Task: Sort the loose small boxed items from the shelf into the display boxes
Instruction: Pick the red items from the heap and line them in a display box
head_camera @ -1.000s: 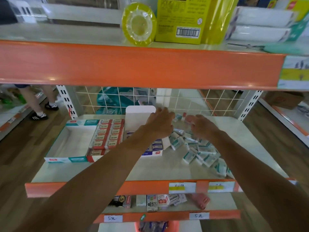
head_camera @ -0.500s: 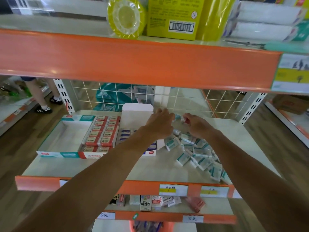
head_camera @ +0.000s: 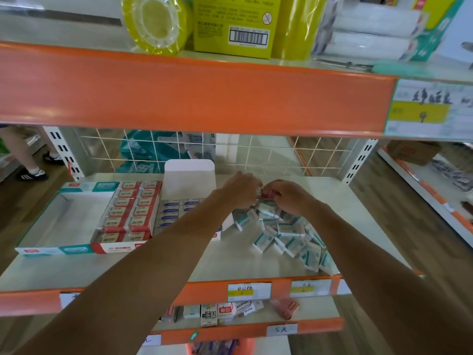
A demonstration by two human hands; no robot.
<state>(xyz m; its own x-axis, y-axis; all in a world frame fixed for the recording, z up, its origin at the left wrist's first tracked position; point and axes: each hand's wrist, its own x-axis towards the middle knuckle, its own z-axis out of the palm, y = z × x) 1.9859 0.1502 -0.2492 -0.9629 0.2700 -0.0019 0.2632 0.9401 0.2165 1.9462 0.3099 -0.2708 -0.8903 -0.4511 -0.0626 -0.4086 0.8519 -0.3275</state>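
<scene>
– While both forearms were stretched in under the orange upper shelf edge, where did the hands sit?
– Just right of frame centre. Left hand and right hand met fingertip to fingertip over the back end of the pile.
– Grip?
– Right hand pinched a small red box between thumb and curled fingers. Left hand's fingers were curled toward that same box, tips hidden behind its own knuckles. Could not tell whether it held anything.
– Loose stock?
– Loose teal boxes lay heaped on the shelf, centre right, running from under the hands down to the front lip at lower right. Some lay flat, some were tilted on each other.
– Display boxes?
– Three in a row, left of centre. Teal display box stood farthest left, its white floor showing. Red display box touched it on the right, packed in two columns. Blue display box came next, white flap upright at the back, its front part hidden by the left forearm.
– Anything else?
– Yellow tape roll and yellow carton stood on the upper shelf, top of frame. Mixed small packs sat on the lower shelf, bottom centre. A person's legs showed at far left.
</scene>
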